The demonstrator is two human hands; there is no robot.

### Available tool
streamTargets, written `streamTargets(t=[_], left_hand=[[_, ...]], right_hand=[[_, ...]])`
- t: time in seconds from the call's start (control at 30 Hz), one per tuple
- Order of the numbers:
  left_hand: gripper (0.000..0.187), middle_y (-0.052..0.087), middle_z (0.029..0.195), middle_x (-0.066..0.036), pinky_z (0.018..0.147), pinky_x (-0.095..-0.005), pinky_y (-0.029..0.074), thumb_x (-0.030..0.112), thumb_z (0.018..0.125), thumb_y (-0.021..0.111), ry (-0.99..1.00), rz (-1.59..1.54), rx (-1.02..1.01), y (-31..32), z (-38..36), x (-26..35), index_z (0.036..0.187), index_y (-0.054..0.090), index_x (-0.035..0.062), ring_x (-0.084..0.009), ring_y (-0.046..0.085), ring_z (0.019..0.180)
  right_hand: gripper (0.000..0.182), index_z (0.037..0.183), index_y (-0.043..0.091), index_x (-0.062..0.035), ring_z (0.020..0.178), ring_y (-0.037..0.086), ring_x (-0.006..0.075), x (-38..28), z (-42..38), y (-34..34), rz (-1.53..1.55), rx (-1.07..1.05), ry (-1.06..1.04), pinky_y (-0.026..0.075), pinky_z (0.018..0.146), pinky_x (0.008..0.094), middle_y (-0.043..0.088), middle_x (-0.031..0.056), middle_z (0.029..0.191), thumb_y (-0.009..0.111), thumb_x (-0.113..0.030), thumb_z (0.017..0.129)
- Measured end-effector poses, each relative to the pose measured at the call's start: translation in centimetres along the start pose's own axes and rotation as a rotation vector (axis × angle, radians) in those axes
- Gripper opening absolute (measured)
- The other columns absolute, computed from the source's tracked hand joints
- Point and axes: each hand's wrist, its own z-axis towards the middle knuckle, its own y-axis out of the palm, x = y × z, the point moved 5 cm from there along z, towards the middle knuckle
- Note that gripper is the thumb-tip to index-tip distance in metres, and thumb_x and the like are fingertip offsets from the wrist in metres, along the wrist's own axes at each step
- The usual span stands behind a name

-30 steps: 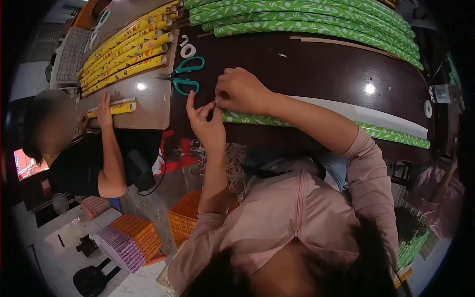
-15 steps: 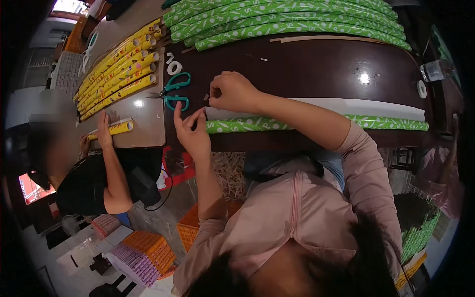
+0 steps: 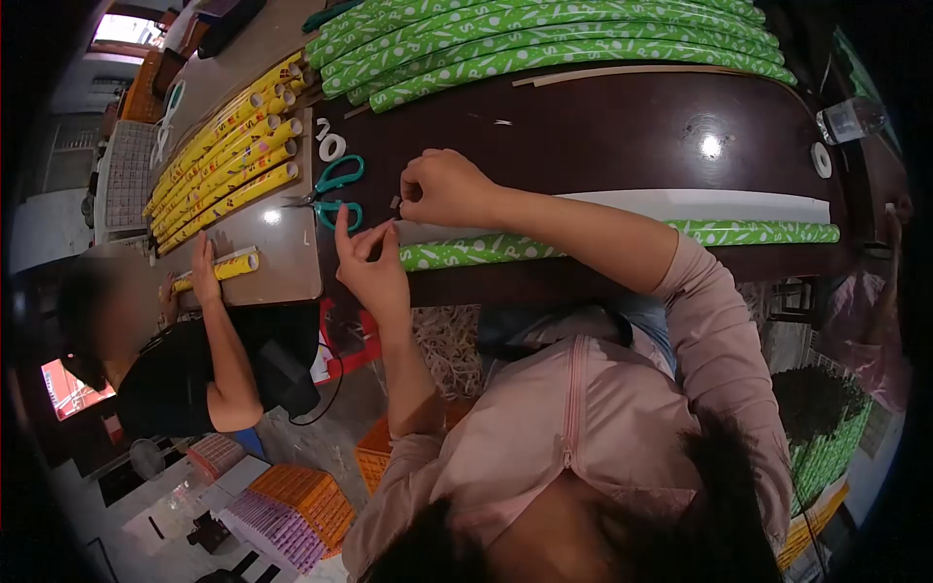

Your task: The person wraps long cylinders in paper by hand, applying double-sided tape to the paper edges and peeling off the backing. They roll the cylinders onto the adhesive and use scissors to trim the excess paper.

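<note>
My right hand is over the left end of a partly unrolled sheet, its fingers curled into a pinch. What they hold, if anything, is too small to make out. Just below it, my left hand has thumb and a finger pressed together near the roll's end, the index finger pointing up. A tiny brownish piece shows beside the right fingertips. The green patterned wrapping paper roll lies along the table's near edge, with its white underside showing behind it. Teal-handled scissors lie left of my hands.
Green rolls are stacked at the back. Yellow rolls lie at left, where a co-worker's hand rests by another yellow roll. A white tape roll sits behind the scissors, and a plastic bottle lies far right.
The view has shifted slightly, so the table things appear a little lower and to the left. Both my hands stay close together at the roll's left end, still pinched.
</note>
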Motion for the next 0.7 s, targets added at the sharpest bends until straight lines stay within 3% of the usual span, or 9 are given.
streamTargets(t=[0.03,0.13,0.27,0.37,0.43,0.57,0.7], left_hand=[[0.064,0.072,0.083,-0.006,0.089,-0.0270,0.046,-0.004,0.080,0.069,0.069,0.057,0.007,0.0,0.0,0.3,0.138,0.044,0.0003,-0.0097,0.064,0.082],[0.062,0.071,0.081,-0.005,0.090,-0.0281,0.045,-0.003,0.079,0.070,0.008,0.029,-0.003,0.2,0.2,0.9,0.137,0.047,0.0016,-0.0092,0.064,0.082],[0.061,0.072,0.082,-0.004,0.089,-0.0276,0.045,-0.002,0.079,0.070,0.075,0.176,-0.060,0.0,0.9,0.2,0.136,0.048,0.0029,-0.0090,0.064,0.081],[0.062,0.071,0.081,-0.004,0.088,-0.0266,0.044,-0.002,0.078,0.071,-0.017,0.036,-0.107,0.1,1.1,-0.6,0.136,0.049,0.0034,-0.0085,0.063,0.080],[0.061,0.071,0.081,-0.004,0.087,-0.0256,0.045,-0.002,0.079,0.070,0.003,0.060,-0.107,0.1,1.1,-0.6,0.136,0.049,0.0033,-0.0081,0.062,0.080],[0.059,0.070,0.081,-0.003,0.086,-0.0251,0.045,-0.003,0.080,0.069,-0.065,-0.068,-0.101,0.4,1.0,-1.2,0.135,0.049,0.0035,-0.0075,0.061,0.081],[0.058,0.069,0.082,-0.003,0.085,-0.0248,0.045,-0.003,0.080,0.069,-0.093,-0.094,-0.092,0.2,1.0,-1.5,0.134,0.050,0.0031,-0.0071,0.061,0.081]], right_hand=[[0.017,0.071,0.068,-0.0043,0.081,0.061,0.0275,0.0,0.0,0.0,-0.013,-0.003,-0.009,0.050,0.075,0.0392,0.066,0.0087,0.075,0.069,-0.021,0.069],[0.016,0.070,0.068,-0.0047,0.081,0.062,0.0272,-0.1,-0.1,0.0,-0.025,0.011,-0.020,0.050,0.073,0.0390,0.066,0.0088,0.075,0.069,-0.021,0.068],[0.014,0.069,0.068,-0.0062,0.080,0.060,0.0267,-0.2,-0.2,-0.3,-0.085,0.026,-0.058,0.048,0.074,0.0390,0.066,0.0088,0.074,0.069,-0.020,0.066],[0.013,0.067,0.068,-0.0066,0.082,0.058,0.0262,-1.1,-0.9,-1.0,-0.325,0.066,-0.071,0.045,0.075,0.0391,0.064,0.0080,0.072,0.069,-0.019,0.064],[0.021,0.071,0.073,-0.0065,0.092,0.056,0.0272,-1.7,-1.3,-1.0,-0.619,0.038,-0.056,0.040,0.083,0.0393,0.067,0.0094,0.078,0.073,-0.027,0.067],[0.021,0.078,0.073,-0.0065,0.094,0.055,0.0256,-2.2,-1.7,-0.5,-0.776,0.017,-0.093,0.039,0.083,0.0383,0.065,0.0081,0.085,0.073,-0.024,0.067],[0.026,0.089,0.071,-0.0085,0.095,0.054,0.0240,-2.1,-1.7,0.9,-0.639,0.152,-0.434,0.040,0.082,0.0365,0.063,0.0044,0.095,0.072,-0.021,0.067]])
